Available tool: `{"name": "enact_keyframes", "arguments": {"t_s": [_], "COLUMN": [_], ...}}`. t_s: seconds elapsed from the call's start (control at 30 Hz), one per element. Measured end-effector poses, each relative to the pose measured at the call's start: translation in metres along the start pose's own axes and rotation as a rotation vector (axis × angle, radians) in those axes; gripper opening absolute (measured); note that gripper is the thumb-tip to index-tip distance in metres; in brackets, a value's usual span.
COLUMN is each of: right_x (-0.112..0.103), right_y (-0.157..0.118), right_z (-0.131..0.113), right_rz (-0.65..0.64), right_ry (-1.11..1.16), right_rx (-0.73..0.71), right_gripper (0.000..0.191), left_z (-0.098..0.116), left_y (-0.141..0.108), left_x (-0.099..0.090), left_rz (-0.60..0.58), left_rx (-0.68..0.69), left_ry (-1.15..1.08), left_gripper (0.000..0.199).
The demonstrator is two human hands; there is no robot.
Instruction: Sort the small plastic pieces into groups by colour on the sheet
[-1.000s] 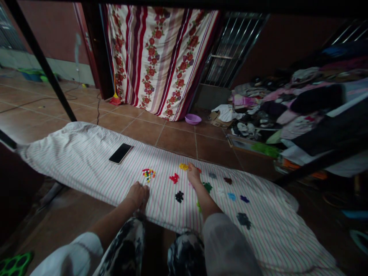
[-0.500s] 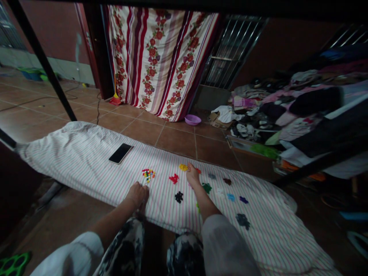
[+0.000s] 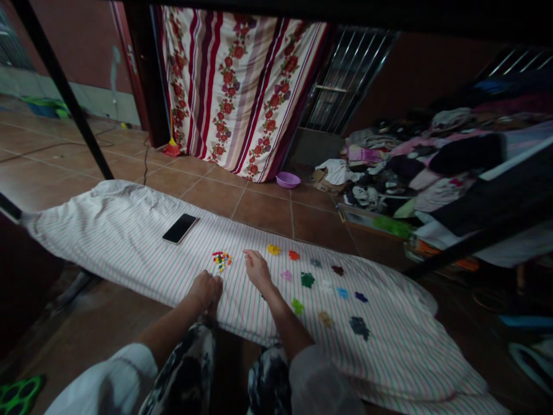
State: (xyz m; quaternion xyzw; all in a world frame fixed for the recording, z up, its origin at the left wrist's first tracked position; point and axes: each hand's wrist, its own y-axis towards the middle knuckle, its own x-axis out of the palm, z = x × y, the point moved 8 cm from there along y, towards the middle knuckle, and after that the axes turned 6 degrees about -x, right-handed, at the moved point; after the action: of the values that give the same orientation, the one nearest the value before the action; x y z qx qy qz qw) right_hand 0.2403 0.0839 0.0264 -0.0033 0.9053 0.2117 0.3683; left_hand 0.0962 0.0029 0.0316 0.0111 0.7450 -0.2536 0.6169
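My left hand [image 3: 207, 287] rests on the striped cloth [image 3: 142, 253] with its fingers curled down; whatever they hold, if anything, is hidden. Just beyond its fingertips lies a mixed pile of small coloured pieces [image 3: 222, 261], too small to identify. To the right of that pile is my right hand [image 3: 258, 271], fingers stretched toward it, with nothing visible in them. It covers the red pile, and its wrist hides most of the black one. Nearby lie sorted piles: yellow pieces [image 3: 273, 249], orange pieces [image 3: 294, 255], pink pieces [image 3: 286, 275] and dark green pieces [image 3: 307, 280].
A phone [image 3: 180, 229] lies on the cloth at left. Farther right are light green pieces [image 3: 297, 305], tan pieces [image 3: 325, 319], dark grey pieces [image 3: 359, 327] and several other piles. On the tiled floor beyond stand a purple basin [image 3: 288, 180] and a heap of clothes [image 3: 432, 155].
My right hand has moved left from beside the yellow pile toward the mixed pile, uncovering the orange, pink and light green pieces and covering the red. My left hand stays in place.
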Motion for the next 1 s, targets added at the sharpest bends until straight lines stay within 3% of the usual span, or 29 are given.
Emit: {"name": "enact_keyframes", "arguments": {"t_s": [0.17,0.37,0.6,1.0], "right_x": [0.022,0.040,0.058,0.063], "right_y": [-0.008,-0.013,-0.016,-0.019], "right_z": [-0.028,-0.043,-0.049,-0.047], "right_rz": [-0.072,-0.184,-0.261,-0.229], "right_ry": [0.018,-0.044,-0.095,-0.153], "right_rx": [-0.006,-0.009,0.006,0.041], "right_gripper": [0.033,0.026,0.025,0.018], "left_z": [0.000,0.000,-0.001,-0.003], "left_y": [-0.001,0.000,0.002,0.002], "left_x": [0.000,0.002,0.004,0.005], "left_rz": [-0.006,-0.002,-0.001,0.005], "left_rx": [0.013,0.023,0.017,0.009], "left_ry": [0.004,0.005,0.011,-0.043], "left_gripper": [0.029,0.027,0.026,0.027]}}
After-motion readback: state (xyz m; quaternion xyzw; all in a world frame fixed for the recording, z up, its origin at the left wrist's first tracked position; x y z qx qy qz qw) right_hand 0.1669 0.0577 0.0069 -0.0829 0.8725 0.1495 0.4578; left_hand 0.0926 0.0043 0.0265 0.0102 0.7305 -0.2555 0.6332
